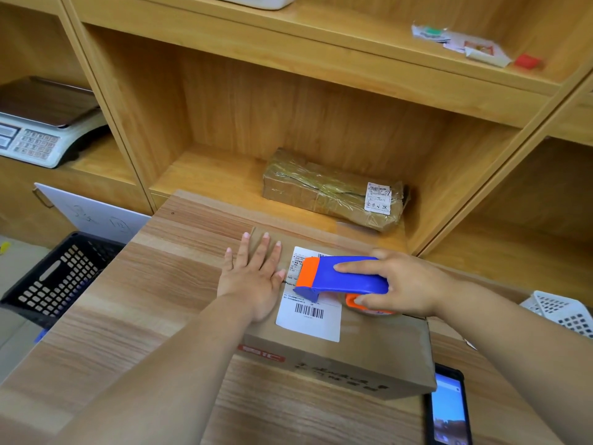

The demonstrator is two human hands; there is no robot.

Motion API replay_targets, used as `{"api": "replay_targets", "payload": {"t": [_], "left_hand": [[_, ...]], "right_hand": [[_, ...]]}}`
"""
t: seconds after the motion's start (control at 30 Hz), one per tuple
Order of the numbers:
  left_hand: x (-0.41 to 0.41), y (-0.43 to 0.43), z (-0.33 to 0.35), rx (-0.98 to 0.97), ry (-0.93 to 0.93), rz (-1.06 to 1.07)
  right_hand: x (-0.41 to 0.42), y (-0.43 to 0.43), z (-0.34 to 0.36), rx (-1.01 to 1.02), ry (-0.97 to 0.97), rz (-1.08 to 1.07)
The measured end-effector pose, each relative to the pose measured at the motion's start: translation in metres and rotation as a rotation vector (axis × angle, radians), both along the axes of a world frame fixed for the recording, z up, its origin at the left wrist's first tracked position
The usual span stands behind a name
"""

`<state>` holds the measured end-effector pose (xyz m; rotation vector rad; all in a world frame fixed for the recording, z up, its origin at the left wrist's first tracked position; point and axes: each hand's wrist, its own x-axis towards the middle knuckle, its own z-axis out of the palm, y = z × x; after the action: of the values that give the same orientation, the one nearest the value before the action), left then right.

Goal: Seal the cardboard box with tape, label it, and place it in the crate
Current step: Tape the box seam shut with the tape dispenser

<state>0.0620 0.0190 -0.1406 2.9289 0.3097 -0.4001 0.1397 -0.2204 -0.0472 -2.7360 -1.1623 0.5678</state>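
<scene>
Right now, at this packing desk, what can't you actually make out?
Head view only:
- Tape roll: mostly hidden under the right hand and dispenser.
- Label: print too small; top covered by the dispenser.
- Phone: cut off by the bottom edge.
- Black crate: inside partly hidden by the table.
- Cardboard box top seam: mostly covered by left hand and label.

The white label (309, 321) on the cardboard box (369, 354) bears a barcode (309, 311) (print unreadable).
</scene>
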Motion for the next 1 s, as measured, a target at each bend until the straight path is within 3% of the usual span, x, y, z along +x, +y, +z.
{"api": "replay_targets", "payload": {"t": [0.27,0.87,1.0], "left_hand": [[0.001,0.001,-0.001,0.012,-0.004,-0.009],[-0.004,0.038,0.006,0.085,0.023,0.034],[0.001,0.025,0.015,0.063,-0.046,0.041]], "right_hand": [[0.008,-0.025,0.01,-0.08,-0.002,-0.013],[0.005,0.021,0.002,0.007,-0.019,0.01],[0.004,0.021,0.001,0.003,-0.029,0.003]]}}
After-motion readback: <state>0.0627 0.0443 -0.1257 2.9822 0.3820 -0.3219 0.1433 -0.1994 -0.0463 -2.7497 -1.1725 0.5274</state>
